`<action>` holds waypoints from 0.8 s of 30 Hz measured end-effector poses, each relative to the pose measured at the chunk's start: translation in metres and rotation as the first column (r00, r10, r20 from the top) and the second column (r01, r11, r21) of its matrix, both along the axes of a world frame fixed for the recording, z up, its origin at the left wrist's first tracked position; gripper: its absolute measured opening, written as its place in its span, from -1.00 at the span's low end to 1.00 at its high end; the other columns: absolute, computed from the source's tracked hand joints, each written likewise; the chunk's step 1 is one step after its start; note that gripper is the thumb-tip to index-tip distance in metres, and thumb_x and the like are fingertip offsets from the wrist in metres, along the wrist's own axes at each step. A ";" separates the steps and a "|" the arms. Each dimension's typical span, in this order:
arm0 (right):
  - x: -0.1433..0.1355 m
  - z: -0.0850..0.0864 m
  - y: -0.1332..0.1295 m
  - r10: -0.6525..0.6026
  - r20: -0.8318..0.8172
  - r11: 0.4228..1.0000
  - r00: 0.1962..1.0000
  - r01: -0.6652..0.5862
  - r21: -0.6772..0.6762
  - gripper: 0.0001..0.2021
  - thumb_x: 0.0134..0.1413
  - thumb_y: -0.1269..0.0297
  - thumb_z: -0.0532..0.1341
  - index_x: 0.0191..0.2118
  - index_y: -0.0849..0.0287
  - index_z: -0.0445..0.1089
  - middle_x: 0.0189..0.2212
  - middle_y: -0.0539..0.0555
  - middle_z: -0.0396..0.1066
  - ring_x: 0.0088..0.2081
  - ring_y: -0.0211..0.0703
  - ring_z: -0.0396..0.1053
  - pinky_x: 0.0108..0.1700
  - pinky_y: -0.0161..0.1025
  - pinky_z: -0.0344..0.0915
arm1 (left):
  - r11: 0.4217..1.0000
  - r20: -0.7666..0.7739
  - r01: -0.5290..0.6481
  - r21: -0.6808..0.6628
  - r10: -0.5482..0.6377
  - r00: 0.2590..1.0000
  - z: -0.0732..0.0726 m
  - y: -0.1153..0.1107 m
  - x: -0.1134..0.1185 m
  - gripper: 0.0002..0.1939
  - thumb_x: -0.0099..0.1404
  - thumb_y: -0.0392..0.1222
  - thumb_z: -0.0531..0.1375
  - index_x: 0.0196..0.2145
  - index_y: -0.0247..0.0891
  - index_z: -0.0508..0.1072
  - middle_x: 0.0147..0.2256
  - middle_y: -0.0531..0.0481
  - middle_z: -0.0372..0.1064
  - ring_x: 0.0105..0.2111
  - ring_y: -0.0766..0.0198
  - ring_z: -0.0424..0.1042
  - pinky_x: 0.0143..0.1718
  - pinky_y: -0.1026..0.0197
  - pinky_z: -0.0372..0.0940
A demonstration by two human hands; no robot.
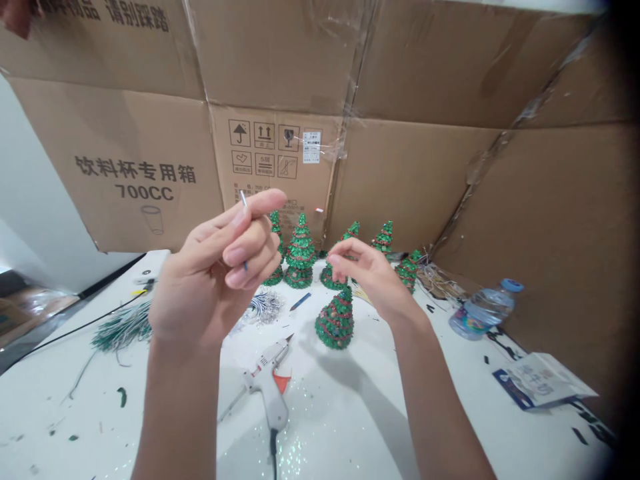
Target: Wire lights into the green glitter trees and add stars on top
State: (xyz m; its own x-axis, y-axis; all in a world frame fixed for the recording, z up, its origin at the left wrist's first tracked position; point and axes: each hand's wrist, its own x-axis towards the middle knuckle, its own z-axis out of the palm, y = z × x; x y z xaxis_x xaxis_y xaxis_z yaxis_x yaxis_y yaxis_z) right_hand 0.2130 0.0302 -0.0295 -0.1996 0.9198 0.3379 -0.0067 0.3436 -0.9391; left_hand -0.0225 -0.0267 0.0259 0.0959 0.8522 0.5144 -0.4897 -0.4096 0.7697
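My left hand (220, 267) is raised left of centre, its fingers curled around a thin silvery-blue rod (243, 199) whose tip sticks up between thumb and index finger. My right hand (367, 273) hovers above a small green tree (335, 320) with red garland; its thumb and index finger nearly meet, and whether anything is between them is too small to tell. More such trees (301, 253) stand in a row behind the hands. A white glue gun (270, 387) lies on the table (360, 420) below and between my hands.
Cardboard boxes (410, 180) form a wall behind the table. At the right are a water bottle (483, 310) and a white-blue packet (543, 381). Green wire-like strands (125, 327), silvery strands (265, 307) and a small blue blade-like piece (300, 301) lie left and centre.
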 end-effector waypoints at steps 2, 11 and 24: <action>-0.012 -0.003 -0.004 0.053 0.051 0.999 0.997 -0.053 -0.003 -0.76 0.17 0.13 0.50 -0.14 0.03 0.52 -0.14 0.00 0.50 -0.33 -0.27 0.41 -0.26 -0.24 0.36 | 0.993 -0.012 0.118 0.004 -0.118 0.993 -0.001 -0.001 0.000 -0.86 0.42 -0.13 0.33 -0.14 -0.13 0.71 -0.61 0.18 -0.12 -0.70 0.42 -0.16 -0.72 0.31 0.06; -0.054 -0.024 -0.011 0.311 0.212 0.951 0.927 -0.303 -0.068 -0.29 -0.02 0.07 0.60 0.20 0.04 0.35 0.17 0.15 0.44 -0.29 -0.26 0.47 -0.18 -0.18 0.42 | 0.842 -0.037 0.531 0.097 -0.530 0.847 -0.005 -0.003 -0.007 -0.72 0.54 -0.26 0.19 -0.05 -0.36 0.72 -0.69 0.25 -0.14 -0.73 0.52 -0.18 -0.64 0.49 0.12; -0.060 -0.026 -0.013 0.760 0.081 0.641 0.645 -0.723 -0.256 -0.47 0.53 -0.21 0.05 -0.04 0.18 0.51 -0.36 0.07 0.58 -0.47 -0.28 0.31 -0.36 -0.26 0.24 | 0.871 0.301 0.460 0.172 -0.491 0.817 0.001 -0.007 -0.012 -0.88 0.39 -0.41 0.33 -0.19 -0.24 0.63 -0.70 0.30 0.03 -0.75 0.53 -0.08 -0.74 0.49 0.00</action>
State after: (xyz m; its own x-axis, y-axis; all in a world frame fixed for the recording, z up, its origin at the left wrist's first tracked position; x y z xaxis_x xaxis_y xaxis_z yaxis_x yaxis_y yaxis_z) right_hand 0.1529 0.0174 -0.0552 -0.8772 0.4744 0.0740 -0.0215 0.1150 -0.9931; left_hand -0.0341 -0.0341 0.0269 0.2918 0.6944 0.6578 -0.8557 -0.1177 0.5039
